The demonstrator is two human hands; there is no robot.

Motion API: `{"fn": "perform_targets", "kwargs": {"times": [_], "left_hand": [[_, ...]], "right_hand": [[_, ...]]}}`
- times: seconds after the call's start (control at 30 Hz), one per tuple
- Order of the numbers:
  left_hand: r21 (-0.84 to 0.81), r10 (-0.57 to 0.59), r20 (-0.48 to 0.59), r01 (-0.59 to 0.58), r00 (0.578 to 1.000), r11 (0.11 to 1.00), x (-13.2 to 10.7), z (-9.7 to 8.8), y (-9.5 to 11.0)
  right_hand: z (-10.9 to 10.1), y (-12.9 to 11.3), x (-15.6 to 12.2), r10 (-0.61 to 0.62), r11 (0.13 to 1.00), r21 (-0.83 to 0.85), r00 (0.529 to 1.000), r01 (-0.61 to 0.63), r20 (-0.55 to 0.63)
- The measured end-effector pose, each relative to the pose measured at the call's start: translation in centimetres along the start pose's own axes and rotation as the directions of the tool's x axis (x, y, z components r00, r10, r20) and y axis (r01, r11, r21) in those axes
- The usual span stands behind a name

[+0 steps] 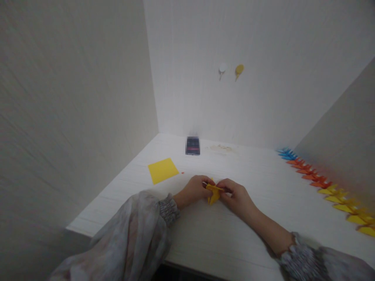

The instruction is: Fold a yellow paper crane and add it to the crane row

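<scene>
A small folded yellow paper figure [215, 194] is held just above the white table, between both hands. My left hand [197, 189] pinches its left side with thumb and fingers. On the opposite side, my right hand [235, 194] grips the paper's right edge, fingertips close to those of the left. The exact folds are partly covered by the fingers. A flat sheet of yellow paper [163, 170] lies to the left, beyond my left wrist. Beside that sheet is a tiny orange-red scrap [183, 172].
Along the right side runs a row of folded paper figures: blue [287, 153], orange-red [309, 171] and yellow [345, 202]. A dark blurred phone-like object [192, 146] stands near the back wall. Two hooks, white [222, 68] and yellow [239, 70], are on the wall. The white table [252, 164] has walls around it.
</scene>
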State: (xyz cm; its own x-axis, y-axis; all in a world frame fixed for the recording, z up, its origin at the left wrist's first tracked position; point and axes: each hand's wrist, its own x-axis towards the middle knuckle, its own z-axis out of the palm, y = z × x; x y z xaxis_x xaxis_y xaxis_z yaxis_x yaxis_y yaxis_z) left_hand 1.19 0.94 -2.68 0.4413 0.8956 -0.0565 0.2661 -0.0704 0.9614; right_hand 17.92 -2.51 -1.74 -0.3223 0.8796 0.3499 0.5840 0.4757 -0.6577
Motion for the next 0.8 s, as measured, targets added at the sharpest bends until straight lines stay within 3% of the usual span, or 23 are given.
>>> {"fn": "perform_targets", "kwargs": {"times": [0.17, 0.37, 0.63, 0.7, 0.8], "left_hand": [[0.001, 0.057, 0.014, -0.057, 0.998, 0.998, 0.11, 0.27, -0.48], [0.009, 0.051, 0.031, -0.051, 0.998, 0.999, -0.09, 0.22, -0.02], [0.062, 0.046, -0.006, -0.045, 0.999, 0.997, -0.11, 0.04, 0.07], [0.026, 0.049, 0.008, -0.049, 0.999, 0.998, -0.04, 0.15, -0.12], [-0.137, 0.070, 0.072, -0.060, 0.995, 0.989, -0.19, 0.32, 0.09]], "right_hand": [[0.08, -0.68, 0.18, -0.099, 0.987, -0.131, 0.995, 0.097, -0.010], [0.01, -0.68, 0.15, -0.064, 0.969, -0.241, 0.998, 0.064, 0.005], [0.08, -0.16, 0.25, -0.053, 0.998, 0.038, 0.998, 0.052, 0.015], [0.20, -0.13, 0.36, -0.076, 0.995, 0.066, 0.997, 0.077, -0.007], [0.26, -0.17, 0.41, -0.018, 0.998, 0.054, 0.999, 0.020, -0.047]]}}
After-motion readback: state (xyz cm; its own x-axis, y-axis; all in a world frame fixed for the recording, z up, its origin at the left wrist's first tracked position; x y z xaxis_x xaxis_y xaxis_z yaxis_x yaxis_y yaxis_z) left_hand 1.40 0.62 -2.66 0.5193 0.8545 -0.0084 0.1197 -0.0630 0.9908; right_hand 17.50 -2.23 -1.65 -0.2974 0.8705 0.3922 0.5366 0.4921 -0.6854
